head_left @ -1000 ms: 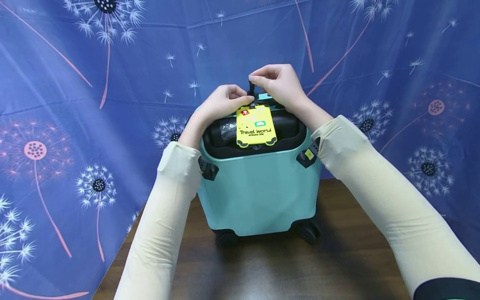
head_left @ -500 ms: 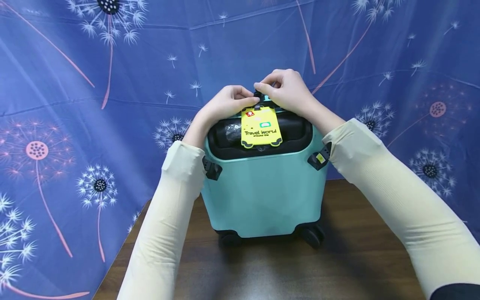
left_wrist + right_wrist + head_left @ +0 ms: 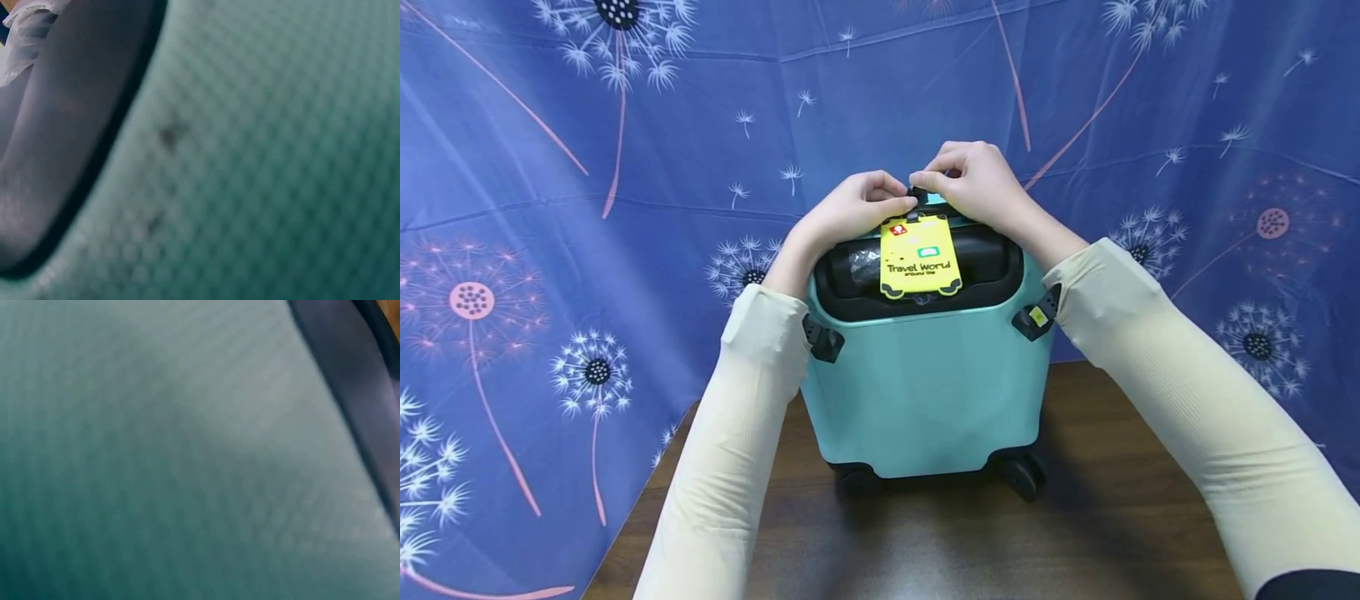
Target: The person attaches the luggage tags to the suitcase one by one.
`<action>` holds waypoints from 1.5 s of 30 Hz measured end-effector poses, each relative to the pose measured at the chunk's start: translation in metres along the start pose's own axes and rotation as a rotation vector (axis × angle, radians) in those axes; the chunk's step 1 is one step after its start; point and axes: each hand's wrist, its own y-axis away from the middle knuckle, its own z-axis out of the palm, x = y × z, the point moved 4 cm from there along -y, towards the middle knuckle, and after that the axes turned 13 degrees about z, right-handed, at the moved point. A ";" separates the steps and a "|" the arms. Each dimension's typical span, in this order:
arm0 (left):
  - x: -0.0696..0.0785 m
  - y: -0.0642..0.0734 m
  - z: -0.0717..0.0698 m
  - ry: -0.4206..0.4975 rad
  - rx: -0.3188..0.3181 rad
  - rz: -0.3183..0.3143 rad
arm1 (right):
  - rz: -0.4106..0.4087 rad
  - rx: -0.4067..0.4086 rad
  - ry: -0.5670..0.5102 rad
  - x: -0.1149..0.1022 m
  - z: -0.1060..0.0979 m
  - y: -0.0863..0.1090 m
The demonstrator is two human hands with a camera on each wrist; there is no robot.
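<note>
Lower than before, the right hand (image 3: 977, 183) pinches the black strap (image 3: 919, 195) while the left hand (image 3: 853, 206) grips its base (likely steadying it), the yellow luggage tag (image 3: 921, 256) lying atop the teal suitcase (image 3: 925, 392).

Ahead of you: creased blue cloth backdrop (image 3: 865, 100), white and pink dandelion prints (image 3: 597, 371). Below you: dark brown wood-grain tabletop (image 3: 1120, 517), soft pale sheen (image 3: 898, 575).

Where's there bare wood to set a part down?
Biggest patch: wooden surface in front of the suitcase, between the left sleeve and right sleeve. Smaller: right of the suitcase, bordered by the right sleeve and blue cloth. Crowded: the suitcase top, where left grip and right grip pinch the black strap above the yellow tag.
</note>
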 end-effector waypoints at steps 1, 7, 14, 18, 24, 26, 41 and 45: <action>0.000 0.000 0.000 -0.001 -0.003 0.002 | 0.020 -0.016 -0.023 0.001 0.000 -0.001; -0.001 0.000 -0.001 0.008 -0.009 0.023 | 0.136 -0.082 -0.147 0.008 0.001 -0.003; 0.000 0.000 -0.001 0.030 -0.001 0.071 | 0.209 -0.118 -0.193 0.009 0.002 -0.004; 0.000 0.000 0.000 0.031 -0.005 0.089 | 0.224 -0.129 -0.207 0.009 0.003 -0.005; 0.000 0.000 -0.001 0.017 -0.013 0.089 | 0.245 -0.206 -0.155 0.008 0.004 -0.005; 0.000 0.001 -0.001 0.022 -0.013 0.079 | 0.259 -0.250 -0.114 0.008 0.005 -0.005; -0.002 0.003 -0.001 0.058 0.017 0.009 | 0.246 -0.157 -0.183 0.006 0.005 -0.006; -0.001 0.003 0.000 0.068 0.011 -0.010 | 0.239 -0.133 -0.175 0.005 0.005 -0.005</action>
